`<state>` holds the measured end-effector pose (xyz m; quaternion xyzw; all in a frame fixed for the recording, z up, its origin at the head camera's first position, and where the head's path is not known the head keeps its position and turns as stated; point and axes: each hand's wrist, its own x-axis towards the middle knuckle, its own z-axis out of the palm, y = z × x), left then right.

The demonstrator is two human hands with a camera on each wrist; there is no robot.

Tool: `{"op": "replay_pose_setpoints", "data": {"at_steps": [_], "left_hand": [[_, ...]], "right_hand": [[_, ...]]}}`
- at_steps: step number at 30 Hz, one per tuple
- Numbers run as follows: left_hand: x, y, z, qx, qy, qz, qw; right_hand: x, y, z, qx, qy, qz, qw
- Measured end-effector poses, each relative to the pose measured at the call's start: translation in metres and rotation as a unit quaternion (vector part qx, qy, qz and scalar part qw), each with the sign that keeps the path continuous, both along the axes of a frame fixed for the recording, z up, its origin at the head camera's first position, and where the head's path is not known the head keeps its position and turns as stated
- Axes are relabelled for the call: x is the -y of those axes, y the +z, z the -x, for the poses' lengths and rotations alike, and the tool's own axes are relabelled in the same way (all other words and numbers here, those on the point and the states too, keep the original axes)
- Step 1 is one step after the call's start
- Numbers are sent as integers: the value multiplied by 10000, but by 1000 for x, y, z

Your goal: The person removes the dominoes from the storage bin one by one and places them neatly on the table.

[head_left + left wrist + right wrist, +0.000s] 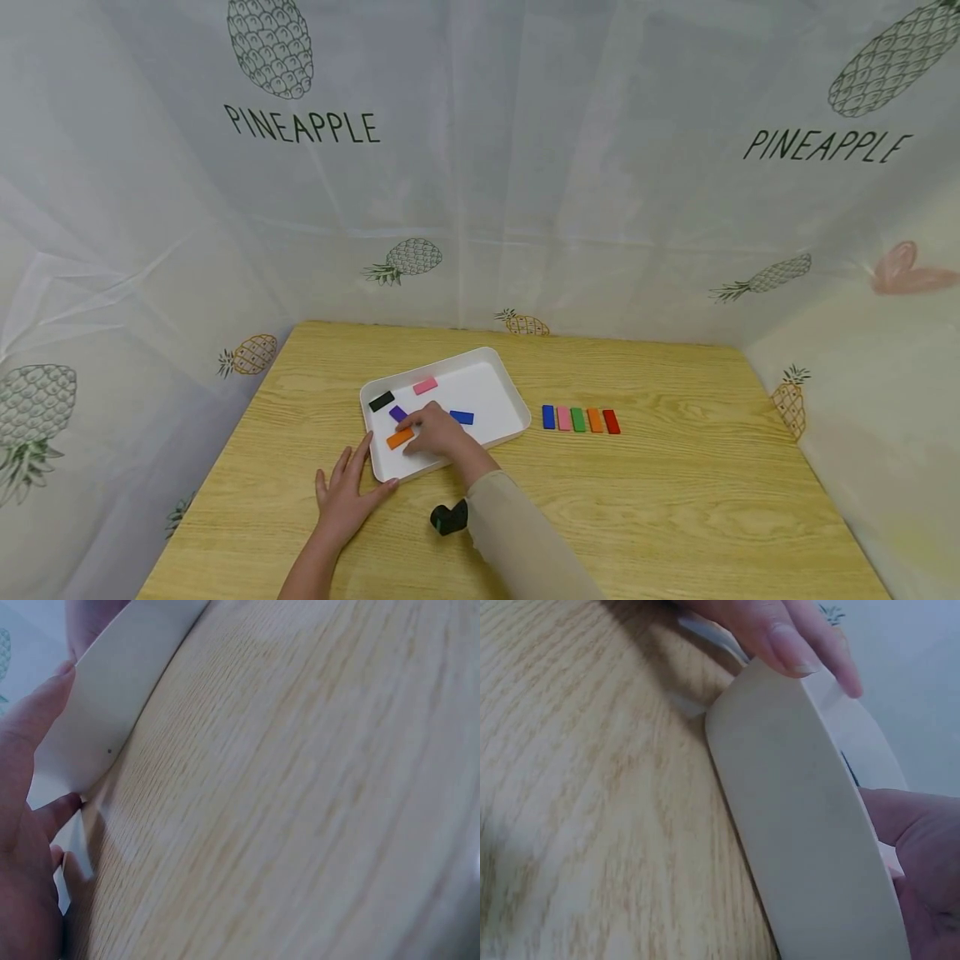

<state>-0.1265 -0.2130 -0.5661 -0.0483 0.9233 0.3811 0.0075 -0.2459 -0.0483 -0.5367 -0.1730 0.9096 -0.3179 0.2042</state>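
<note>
A white tray (pixel 492 392) on the table holds several small rectangular blocks. My right hand (pixel 438 432) reaches over its near wall, thumb and index finger spread on either side of the orange block (pixel 398 439). Just beyond the fingers lies a purple block (pixel 397 413). The blue block (pixel 462 417) is to the right of the hand, while a black block (pixel 381 402) and a pink block (pixel 424 385) lie farther back. My left hand (pixel 347 493) has its fingers spread around the tray's near-left corner; its thumb (pixel 46 705) touches the rim in the left wrist view.
Right of the tray, a row of blocks stands side by side: blue (pixel 548 417), pink (pixel 563 418), green (pixel 577 419), orange (pixel 595 420) and red (pixel 611 422). A black object (pixel 448 519) shows beside the right sleeve. Pineapple-print sheeting (pixel 480 167) surrounds the wooden table (pixel 675 500).
</note>
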Motion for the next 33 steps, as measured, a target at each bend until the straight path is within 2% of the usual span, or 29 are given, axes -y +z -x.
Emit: {"op": "replay_pose_setpoints", "data": {"at_steps": [6,18,25,33], "left_hand": [[0,0,0,44,2,-18,10000],[-1,0,0,-4,5,5,10000],[0,-2,0,-24,1,19,10000],[0,-2,0,-81,13,13,10000]], "right_hand": [[2,-2,-1,-103,-163,-174,9997],[2,2,-4,-275,-151,-217,9993],[0,2,-4,-73,-289,-14,9996],[-1,3,-3,-54,-224,196,9995]]}}
